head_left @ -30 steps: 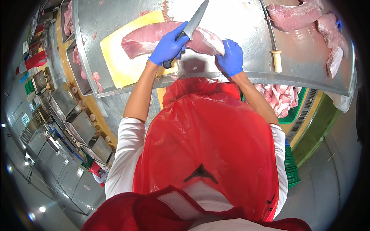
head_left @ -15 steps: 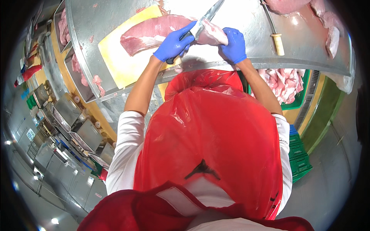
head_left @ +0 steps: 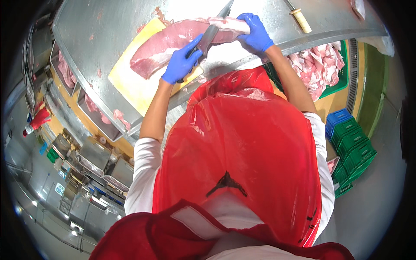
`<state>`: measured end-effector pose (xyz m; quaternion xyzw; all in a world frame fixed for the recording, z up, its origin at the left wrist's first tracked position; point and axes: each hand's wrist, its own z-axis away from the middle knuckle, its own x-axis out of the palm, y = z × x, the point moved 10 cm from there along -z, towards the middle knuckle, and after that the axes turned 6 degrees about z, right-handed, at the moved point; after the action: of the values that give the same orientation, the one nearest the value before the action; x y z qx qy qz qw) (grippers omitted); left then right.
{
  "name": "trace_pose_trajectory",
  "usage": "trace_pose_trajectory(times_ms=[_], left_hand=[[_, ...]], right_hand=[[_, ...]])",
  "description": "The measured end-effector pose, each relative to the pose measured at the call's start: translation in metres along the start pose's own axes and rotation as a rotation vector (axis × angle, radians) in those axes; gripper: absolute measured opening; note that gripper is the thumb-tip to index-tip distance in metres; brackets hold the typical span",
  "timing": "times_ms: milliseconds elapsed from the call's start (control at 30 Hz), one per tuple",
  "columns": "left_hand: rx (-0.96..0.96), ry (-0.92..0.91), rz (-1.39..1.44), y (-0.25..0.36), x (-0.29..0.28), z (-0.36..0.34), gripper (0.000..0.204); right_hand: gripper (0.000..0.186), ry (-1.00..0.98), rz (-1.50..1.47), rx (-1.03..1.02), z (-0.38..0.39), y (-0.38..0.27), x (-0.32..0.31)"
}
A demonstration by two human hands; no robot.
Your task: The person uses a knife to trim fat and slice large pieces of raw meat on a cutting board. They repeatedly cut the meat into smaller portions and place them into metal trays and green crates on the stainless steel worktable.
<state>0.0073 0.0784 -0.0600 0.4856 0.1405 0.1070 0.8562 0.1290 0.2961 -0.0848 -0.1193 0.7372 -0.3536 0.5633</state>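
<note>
A long pink loin of meat point(head_left: 162, 43) lies partly on a yellow cutting board point(head_left: 123, 80) on the metal table. My left hand point(head_left: 180, 65), in a blue glove, is closed round the dark handle of a knife point(head_left: 210, 34). The blade slants away to the upper right and crosses the meat near its right end. That pale, fatty end is gripped by my right hand point(head_left: 255, 32), also gloved in blue, with its fingers curled over it. Whether the blade's edge is into the meat cannot be seen.
A sharpening steel with a cream handle point(head_left: 301, 21) lies right of my right hand. Below the table's edge, a green crate point(head_left: 343, 65) holds meat trimmings point(head_left: 316, 67). Metal trays point(head_left: 110, 128) with meat scraps line the left side. Green crates point(head_left: 353, 143) are stacked at right.
The knife has moved from the lifted right end of the meat to lie across its top. That end is lower now, and my right hand still holds it. The whole view has shifted.
</note>
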Motion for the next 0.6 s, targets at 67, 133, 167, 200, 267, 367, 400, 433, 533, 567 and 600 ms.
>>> trace_pose_trajectory(times_ms=[67,133,167,200,267,367,400,433,533,567,600], left_hand=[[0.052,0.022,-0.004,-0.003,-0.004,-0.007,0.057],[0.060,0.038,0.037,0.011,0.002,-0.025,0.057],[0.027,0.046,0.126,0.014,0.008,-0.031,0.056],[-0.005,0.058,0.214,0.014,0.012,-0.033,0.056],[-0.014,0.101,0.329,0.016,0.012,-0.023,0.056],[-0.005,0.291,0.576,-0.002,-0.014,-0.002,0.058],[0.005,0.341,0.626,-0.003,-0.024,0.006,0.057],[0.032,0.380,0.633,-0.001,-0.034,0.014,0.057],[0.096,0.460,0.660,-0.002,-0.050,0.026,0.056],[0.115,0.484,0.670,-0.003,-0.054,0.030,0.056],[0.116,0.484,0.664,-0.001,-0.054,0.030,0.057]], right_hand=[[0.068,0.068,0.005,0.009,0.001,0.010,0.001],[0.071,0.093,0.013,0.019,0.005,0.011,-0.002],[0.075,0.066,-0.005,0.017,0.004,0.023,0.005],[0.074,0.006,0.038,0.099,0.004,0.025,0.009],[0.074,-0.096,0.129,0.252,-0.009,0.022,0.012],[0.082,-0.258,0.179,0.281,-0.040,0.021,0.027],[0.083,-0.316,0.176,0.277,-0.053,0.021,0.033],[0.087,-0.418,0.123,0.259,-0.068,0.023,0.042],[0.087,-0.558,-0.210,0.316,-0.111,0.046,0.085],[0.083,-0.582,-0.030,0.297,-0.125,0.045,0.086],[0.080,-0.632,0.052,0.273,-0.135,0.040,0.095]])
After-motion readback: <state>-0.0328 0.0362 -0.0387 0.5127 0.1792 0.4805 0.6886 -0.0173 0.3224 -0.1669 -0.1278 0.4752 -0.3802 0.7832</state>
